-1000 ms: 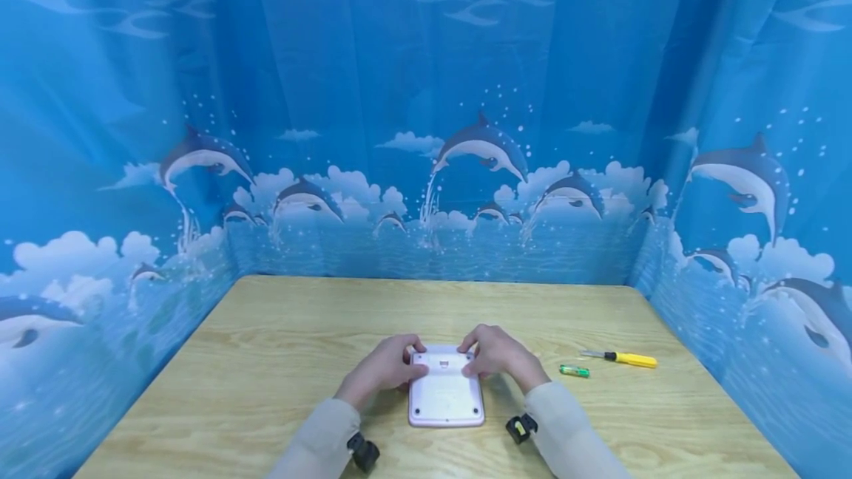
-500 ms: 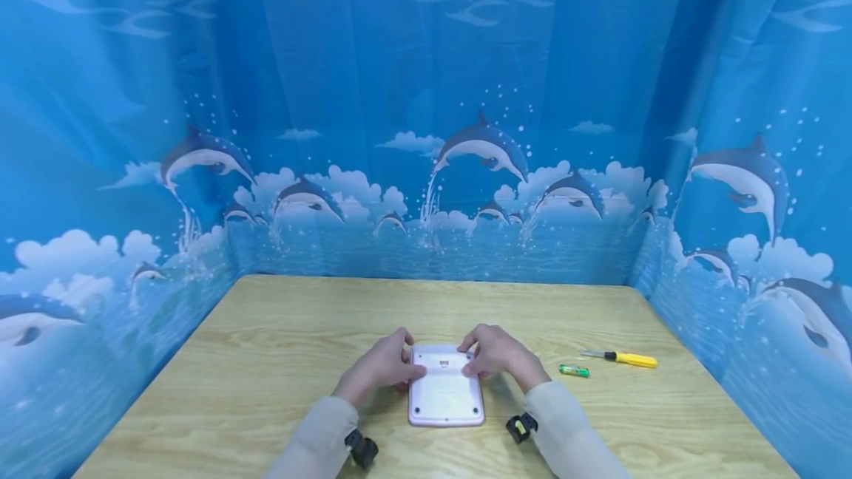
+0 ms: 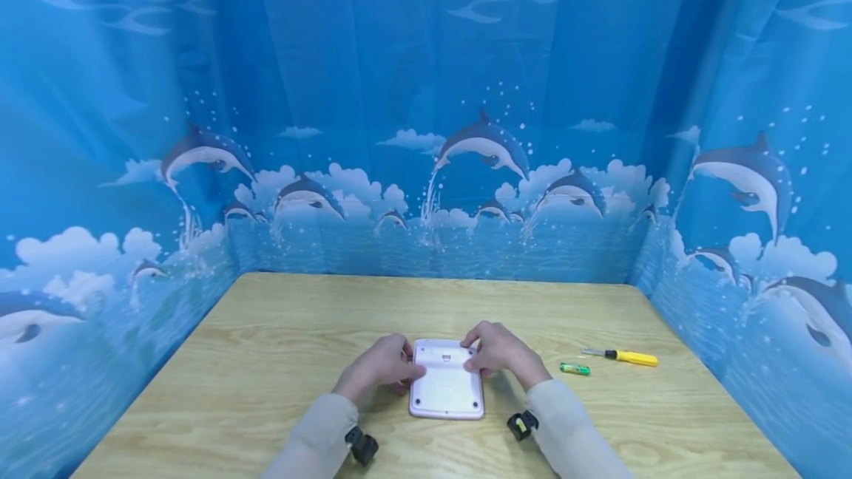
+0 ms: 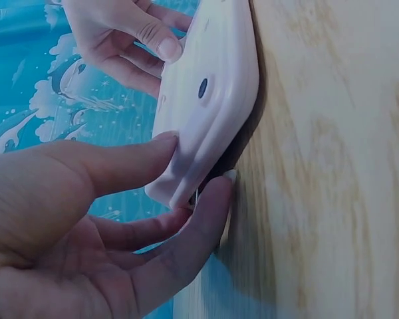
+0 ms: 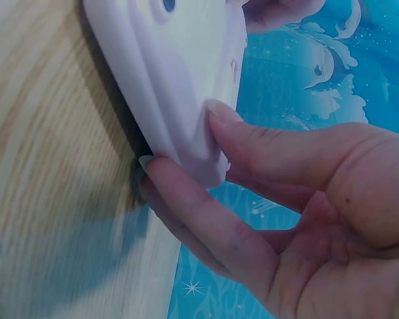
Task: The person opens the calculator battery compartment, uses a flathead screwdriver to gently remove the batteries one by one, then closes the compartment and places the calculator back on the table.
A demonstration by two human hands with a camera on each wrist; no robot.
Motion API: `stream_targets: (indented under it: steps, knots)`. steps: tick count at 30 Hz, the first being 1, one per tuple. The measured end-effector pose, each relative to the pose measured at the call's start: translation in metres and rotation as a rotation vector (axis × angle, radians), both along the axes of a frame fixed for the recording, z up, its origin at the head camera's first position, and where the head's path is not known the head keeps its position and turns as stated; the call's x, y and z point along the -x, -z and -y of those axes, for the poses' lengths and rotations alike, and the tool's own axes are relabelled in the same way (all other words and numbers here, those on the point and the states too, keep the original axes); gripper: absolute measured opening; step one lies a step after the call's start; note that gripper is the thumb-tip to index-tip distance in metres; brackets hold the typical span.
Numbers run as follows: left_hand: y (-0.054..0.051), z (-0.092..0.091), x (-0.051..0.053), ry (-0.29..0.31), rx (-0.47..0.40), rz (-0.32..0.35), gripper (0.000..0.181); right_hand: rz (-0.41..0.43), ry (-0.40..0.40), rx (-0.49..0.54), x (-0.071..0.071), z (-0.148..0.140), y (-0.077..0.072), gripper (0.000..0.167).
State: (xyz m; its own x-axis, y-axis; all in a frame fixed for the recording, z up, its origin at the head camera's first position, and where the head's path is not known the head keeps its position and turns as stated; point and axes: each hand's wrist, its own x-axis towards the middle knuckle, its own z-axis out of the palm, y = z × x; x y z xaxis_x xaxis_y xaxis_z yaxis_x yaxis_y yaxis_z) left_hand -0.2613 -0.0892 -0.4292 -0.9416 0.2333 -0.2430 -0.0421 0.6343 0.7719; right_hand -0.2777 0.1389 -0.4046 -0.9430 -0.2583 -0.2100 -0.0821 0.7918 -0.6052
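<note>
A pale pink calculator (image 3: 447, 389) is held back side up near the front middle of the table, its small latched cover at the far end. My left hand (image 3: 381, 367) pinches its left edge, thumb on the back and fingers at the underside, as the left wrist view shows. At the far right corner my right hand (image 3: 501, 353) grips it the same way, with the thumb (image 5: 236, 129) pressing the back and the fingers curled under the rim. A dark gap shows between the calculator (image 4: 213, 106) and the table. Its front face is hidden.
Right of the right hand lies a green battery (image 3: 575, 369). Beyond it is a screwdriver (image 3: 632, 358) with a yellow handle and metal shaft. Both rest on the wooden table (image 3: 319, 309), which a blue dolphin-print curtain (image 3: 426, 94) encloses at the back and sides.
The calculator has shifted slightly away from the person. My left fingers have drawn back from its far left corner and lie along the left edge. The right hand has barely moved.
</note>
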Motion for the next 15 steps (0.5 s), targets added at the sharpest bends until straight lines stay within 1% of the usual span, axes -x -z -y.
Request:
stream_targets:
  steps: [2, 5, 15]
  knots:
    - [0.0003, -0.0002, 0.0003, 0.001, 0.018, -0.002, 0.020, -0.003, -0.001, 0.001, 0.0002, -0.0001, 0.0005, 0.038]
    - [0.0009, -0.0003, 0.0007, 0.003, 0.036, -0.007, 0.019, -0.004, -0.001, 0.005, 0.0008, -0.0003, 0.0020, 0.038]
    - [0.0018, -0.0008, 0.0009, 0.008, -0.032, -0.019, 0.020, -0.041, -0.013, -0.022, 0.0012, 0.0011, 0.0034, 0.039]
